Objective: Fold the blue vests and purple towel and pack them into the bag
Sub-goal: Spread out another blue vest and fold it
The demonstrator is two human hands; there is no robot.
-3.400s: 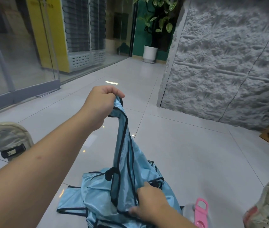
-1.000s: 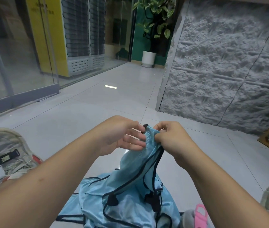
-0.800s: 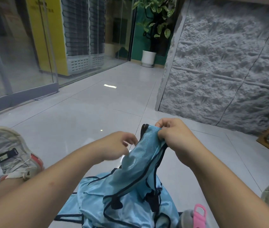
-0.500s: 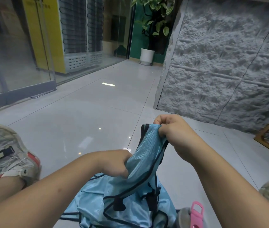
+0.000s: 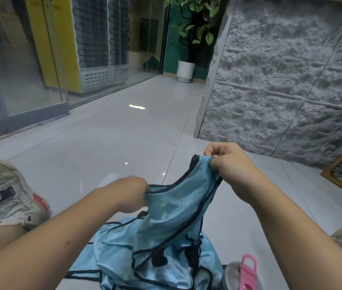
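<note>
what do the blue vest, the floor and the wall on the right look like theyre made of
Vest: thin synthetic mesh, slightly shiny, with black trim; it drapes limply. Floor: glossy pale tiles, probably ceramic; joints and light reflections show. Wall: rough grey stone-look panels, possibly imitation.

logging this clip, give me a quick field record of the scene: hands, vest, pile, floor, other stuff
left hand: grips the lifted vest's lower edge
right hand: pinches the vest's top edge, held higher
lifted vest: blue mesh, black trim, stretched between both hands
pile: more blue vest fabric on the floor beneath
floor: glossy grey tiles
other: pink clip at bottom right; shoe at left
bag, purple towel: not in view
</note>
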